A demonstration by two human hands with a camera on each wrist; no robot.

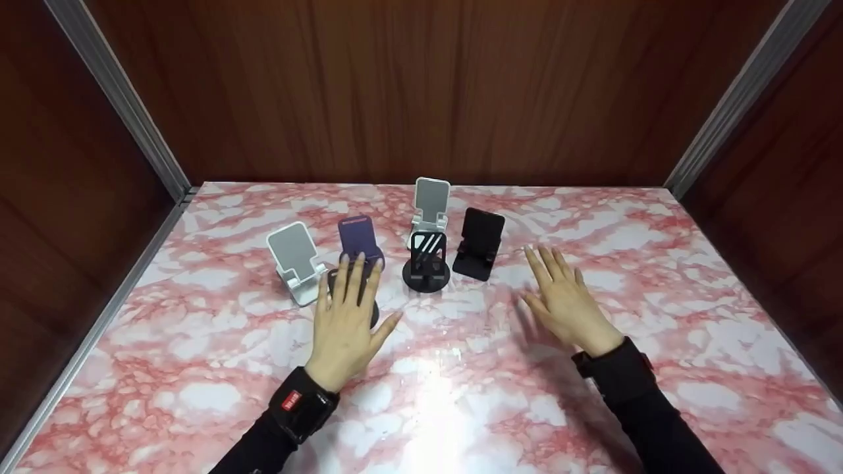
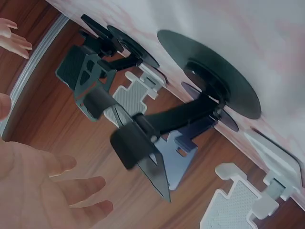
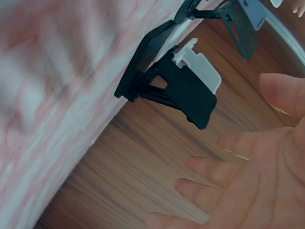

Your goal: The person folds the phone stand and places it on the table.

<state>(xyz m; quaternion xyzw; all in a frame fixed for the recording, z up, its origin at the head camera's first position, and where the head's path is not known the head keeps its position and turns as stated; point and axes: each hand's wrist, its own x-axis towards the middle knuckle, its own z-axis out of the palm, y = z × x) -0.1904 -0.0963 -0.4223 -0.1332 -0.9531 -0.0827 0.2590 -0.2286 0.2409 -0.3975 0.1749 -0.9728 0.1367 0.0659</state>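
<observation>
My left hand [image 1: 344, 329], fingers straight and spread, hovers palm down over a black phone stand with a round base [image 2: 186, 114], mostly hidden beneath it in the head view. The left wrist view shows a gap between the fingers and that stand. Just beyond the fingertips stands a purple phone stand [image 1: 357, 236], with a white and grey phone stand [image 1: 293, 250] to its left. My right hand [image 1: 570, 309] is held out flat over the table, holding nothing. Nearest to it is a black phone stand with a rectangular base [image 1: 483, 234], apart from the fingers.
A black slotted phone stand [image 1: 428, 283] on a round base stands mid-table, and another white and grey phone stand [image 1: 433, 197] is behind it. The pink-and-white marbled table [image 1: 217, 395] is enclosed by brown wood-grain panels [image 1: 421, 85] with grey metal corner strips [image 1: 125, 99].
</observation>
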